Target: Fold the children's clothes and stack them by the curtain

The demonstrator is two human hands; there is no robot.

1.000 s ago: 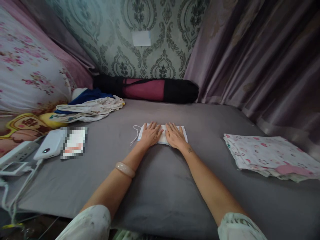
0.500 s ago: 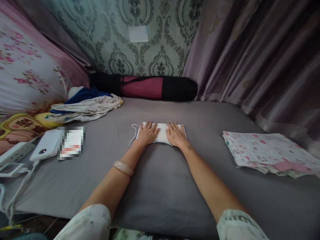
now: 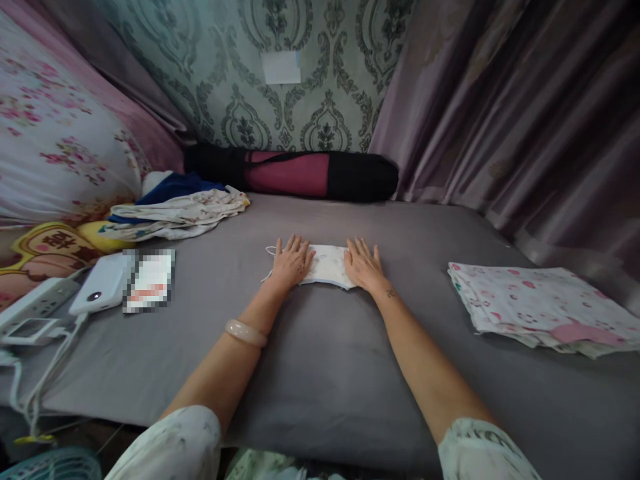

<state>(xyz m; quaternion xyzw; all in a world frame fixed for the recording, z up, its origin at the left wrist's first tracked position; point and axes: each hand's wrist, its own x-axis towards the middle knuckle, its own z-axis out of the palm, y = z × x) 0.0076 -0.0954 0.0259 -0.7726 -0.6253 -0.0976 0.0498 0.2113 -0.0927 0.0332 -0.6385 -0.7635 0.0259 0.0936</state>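
A small folded white cloth (image 3: 327, 267) with a faint print and a blue lower edge lies flat on the grey bed sheet (image 3: 320, 360). My left hand (image 3: 291, 261) presses on its left end, palm down with fingers spread. On the right end rests my right hand (image 3: 365, 264), also flat and open. A thin white string (image 3: 269, 252) loops out beyond the cloth's left side, partly hidden by my left hand. The cloth's two ends are covered by my palms.
A folded printed cloth (image 3: 535, 300) lies at the right. On the left are a white power bank (image 3: 103, 283), a power strip (image 3: 43, 303) with cables, and crumpled clothes (image 3: 185, 210). A long black and maroon bag (image 3: 290, 175) lies against the wall.
My hands have moved apart, outward to the cloth's ends, so more of its middle shows. The view has shifted slightly.
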